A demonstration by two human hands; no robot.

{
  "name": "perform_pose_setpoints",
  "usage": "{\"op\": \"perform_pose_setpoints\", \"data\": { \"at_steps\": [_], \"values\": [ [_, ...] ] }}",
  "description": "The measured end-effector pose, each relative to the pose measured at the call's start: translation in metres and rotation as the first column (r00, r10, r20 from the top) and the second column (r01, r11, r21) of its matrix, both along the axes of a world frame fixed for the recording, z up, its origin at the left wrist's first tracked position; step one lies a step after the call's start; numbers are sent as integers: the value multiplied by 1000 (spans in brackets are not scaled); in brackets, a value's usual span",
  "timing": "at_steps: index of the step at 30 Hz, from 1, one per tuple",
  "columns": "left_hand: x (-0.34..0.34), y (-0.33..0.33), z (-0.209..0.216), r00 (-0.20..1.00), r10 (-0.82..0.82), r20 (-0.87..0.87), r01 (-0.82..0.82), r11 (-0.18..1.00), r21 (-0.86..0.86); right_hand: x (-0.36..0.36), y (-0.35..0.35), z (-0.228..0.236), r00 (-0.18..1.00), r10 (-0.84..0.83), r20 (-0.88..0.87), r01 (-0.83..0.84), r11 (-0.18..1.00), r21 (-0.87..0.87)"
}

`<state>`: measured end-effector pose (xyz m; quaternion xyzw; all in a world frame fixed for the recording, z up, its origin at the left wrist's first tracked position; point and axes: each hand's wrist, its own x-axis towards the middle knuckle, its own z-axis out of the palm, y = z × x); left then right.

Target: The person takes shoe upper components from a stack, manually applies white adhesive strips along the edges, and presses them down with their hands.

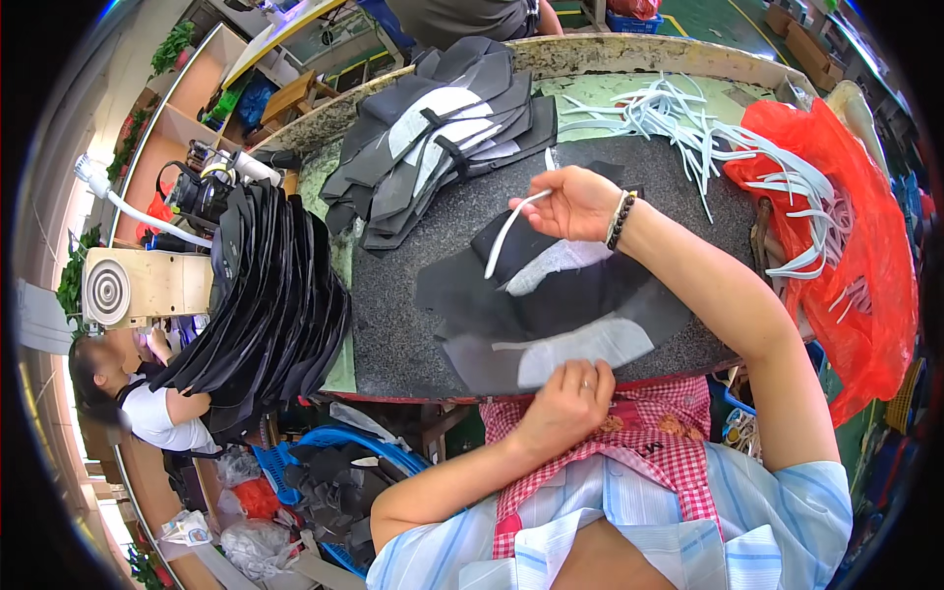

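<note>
My right hand (580,202), with a bead bracelet at its wrist, is raised over the table. It pinches a thin white strip (500,246) that hangs down in a curve. Below it lie dark cut sheet pieces (462,295), overlapping, with a whitish patch (560,264) on one. The nearest dark piece (472,359) carries a pale grey curved patch (590,351) at the table's near edge. My left hand (568,398) has its fingers curled over that edge, on the patch; the fingertips are partly hidden.
A pile of dark pieces (393,128) lies at the far left. A tall black stack (280,295) stands at the left edge. White strips (664,113) spread at the far right, reaching onto a red plastic bag (875,295). A blue basket (398,447) sits below; a co-worker (167,403) is at left.
</note>
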<state>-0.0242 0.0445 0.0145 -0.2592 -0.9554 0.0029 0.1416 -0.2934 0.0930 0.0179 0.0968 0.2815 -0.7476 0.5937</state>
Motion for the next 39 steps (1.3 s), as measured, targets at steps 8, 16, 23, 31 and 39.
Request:
{"op": "perform_pose_setpoints", "data": {
  "at_steps": [8,16,23,31,39],
  "values": [
    [5,-6,8,868,-1,497,-458,388,800,94,64,65,807,-146,-572,64,985,-161],
    [21,-57,12,754,26,657,-628,-266,731,163,111,35,12,398,-917,266,883,386],
    [23,-73,-7,634,69,770,-744,-218,632,169,100,16,-186,449,-874,455,828,328],
    [12,-70,-2,535,90,840,-804,-253,539,165,90,2,-196,507,-840,513,783,353],
    [4,-40,6,850,519,84,-483,706,518,161,90,-10,-234,584,-777,510,755,413]
  ]
}}
